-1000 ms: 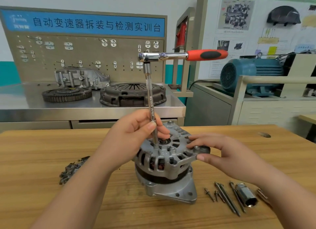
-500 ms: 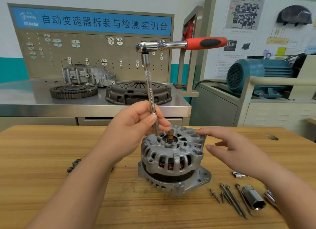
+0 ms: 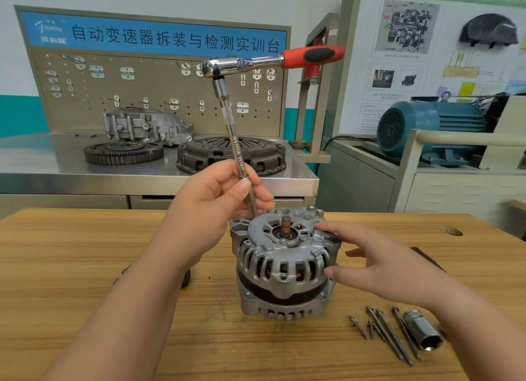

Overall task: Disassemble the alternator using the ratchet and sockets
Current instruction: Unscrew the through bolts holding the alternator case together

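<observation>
My left hand (image 3: 216, 207) pinches the extension bar (image 3: 237, 150), near-upright, top leaning left; ratchet (image 3: 273, 62) handle points right. Fingers spread, my right hand (image 3: 384, 266) touches the alternator (image 3: 284, 266), shaft up.

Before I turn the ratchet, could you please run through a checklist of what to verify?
1. Left hand grips the extension bar: ok.
2. Bar tip seated on a fastener: cannot tell, hidden behind the alternator rim.
3. Alternator upright on the table: ok.
4. Right hand bracing the alternator: not ok, straight fingers only touch the housing.
5. A hand on the ratchet handle: not ok, none there.
6. Loose bolts and socket lying clear of the alternator: ok.
</observation>
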Action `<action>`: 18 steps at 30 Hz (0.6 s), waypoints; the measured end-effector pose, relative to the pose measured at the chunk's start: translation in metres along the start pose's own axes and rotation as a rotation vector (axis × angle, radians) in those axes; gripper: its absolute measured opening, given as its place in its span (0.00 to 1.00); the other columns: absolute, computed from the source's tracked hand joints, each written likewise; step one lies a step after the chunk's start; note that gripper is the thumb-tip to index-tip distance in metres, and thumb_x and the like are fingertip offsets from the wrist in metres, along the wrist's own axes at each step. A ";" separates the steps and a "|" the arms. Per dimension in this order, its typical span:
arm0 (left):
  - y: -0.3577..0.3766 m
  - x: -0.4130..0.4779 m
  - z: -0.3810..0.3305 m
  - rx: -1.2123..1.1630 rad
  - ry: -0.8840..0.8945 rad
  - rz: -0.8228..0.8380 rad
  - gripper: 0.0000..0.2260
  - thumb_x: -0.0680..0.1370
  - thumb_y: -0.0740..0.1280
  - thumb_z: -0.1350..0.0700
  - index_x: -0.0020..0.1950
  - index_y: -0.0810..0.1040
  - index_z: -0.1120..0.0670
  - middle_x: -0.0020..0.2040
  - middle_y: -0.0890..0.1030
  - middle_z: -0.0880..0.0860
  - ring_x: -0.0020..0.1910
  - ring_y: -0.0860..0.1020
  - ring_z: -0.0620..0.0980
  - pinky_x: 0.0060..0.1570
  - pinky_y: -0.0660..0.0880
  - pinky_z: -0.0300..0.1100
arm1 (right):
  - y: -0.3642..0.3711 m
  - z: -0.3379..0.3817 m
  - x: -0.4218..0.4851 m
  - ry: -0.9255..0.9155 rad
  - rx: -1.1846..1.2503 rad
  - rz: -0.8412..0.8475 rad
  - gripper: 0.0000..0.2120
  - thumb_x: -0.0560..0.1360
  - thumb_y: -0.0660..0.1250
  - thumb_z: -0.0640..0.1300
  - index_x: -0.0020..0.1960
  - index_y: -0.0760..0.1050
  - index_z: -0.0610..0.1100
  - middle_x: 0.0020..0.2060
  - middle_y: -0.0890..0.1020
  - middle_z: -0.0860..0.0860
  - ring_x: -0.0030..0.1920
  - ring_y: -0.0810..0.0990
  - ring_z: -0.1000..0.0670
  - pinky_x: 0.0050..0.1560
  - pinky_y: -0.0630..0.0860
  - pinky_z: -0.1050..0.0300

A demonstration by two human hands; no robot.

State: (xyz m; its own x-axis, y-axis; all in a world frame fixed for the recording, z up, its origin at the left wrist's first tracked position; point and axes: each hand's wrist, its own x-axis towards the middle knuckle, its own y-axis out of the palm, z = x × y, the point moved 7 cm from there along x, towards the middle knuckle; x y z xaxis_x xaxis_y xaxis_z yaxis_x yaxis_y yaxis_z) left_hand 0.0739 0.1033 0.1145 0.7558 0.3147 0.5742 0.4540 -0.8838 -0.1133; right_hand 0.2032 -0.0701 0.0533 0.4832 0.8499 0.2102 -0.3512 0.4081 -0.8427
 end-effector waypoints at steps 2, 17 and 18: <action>0.000 0.000 0.000 -0.004 -0.004 -0.004 0.13 0.82 0.56 0.67 0.46 0.77 0.55 0.39 0.85 0.51 0.41 0.85 0.50 0.42 0.81 0.38 | 0.003 -0.001 0.001 -0.002 0.002 -0.014 0.32 0.72 0.72 0.55 0.70 0.59 0.68 0.64 0.67 0.72 0.63 0.63 0.75 0.60 0.65 0.76; 0.048 -0.013 -0.001 0.078 -0.031 0.147 0.11 0.80 0.59 0.67 0.45 0.77 0.54 0.37 0.85 0.50 0.40 0.85 0.48 0.42 0.79 0.36 | -0.056 0.077 -0.002 -0.234 0.708 -0.357 0.24 0.73 0.63 0.65 0.67 0.69 0.58 0.57 0.83 0.56 0.59 0.81 0.56 0.56 0.79 0.55; 0.057 -0.016 0.000 0.066 -0.040 0.185 0.11 0.80 0.59 0.67 0.45 0.77 0.54 0.37 0.84 0.50 0.39 0.84 0.48 0.42 0.79 0.36 | -0.057 0.086 0.000 -0.264 0.868 -0.330 0.23 0.74 0.63 0.62 0.66 0.70 0.54 0.56 0.84 0.52 0.57 0.82 0.52 0.54 0.80 0.56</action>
State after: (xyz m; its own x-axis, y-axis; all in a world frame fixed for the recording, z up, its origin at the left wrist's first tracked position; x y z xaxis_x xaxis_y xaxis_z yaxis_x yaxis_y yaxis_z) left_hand 0.0874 0.0480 0.0989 0.8467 0.1641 0.5061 0.3349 -0.9036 -0.2673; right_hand 0.1547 -0.0648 0.1441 0.5052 0.6524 0.5650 -0.7517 0.6542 -0.0832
